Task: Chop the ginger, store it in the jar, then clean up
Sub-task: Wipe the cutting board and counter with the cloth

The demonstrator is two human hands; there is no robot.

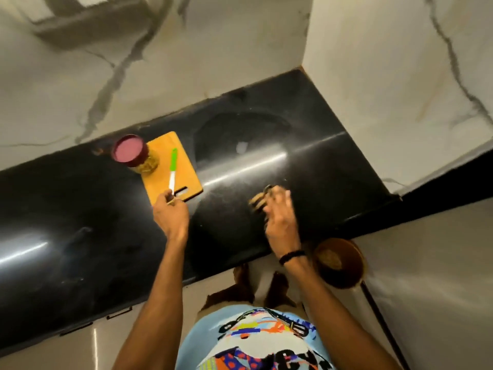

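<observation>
Head view: black polished counter (80, 209) set in a corner of white veined walls (186, 62). A lidded jar (133, 152) showing yellow ginger (150, 164) stands on the far left corner of a wooden cutting board (186, 166). A green-handled knife (173, 169) lies on the board. The left hand (170, 217) is at the board's near edge, its curled fingers (167, 195) pinching a yellow bit (171, 202). The right hand (282, 222), blurred, is over tan scraps (257, 202); its grip cannot be told. A brown bowl (356, 273) sits below the counter's edge.

Glossy black stone counter (80, 209); matt wooden cutting board (184, 166).
</observation>
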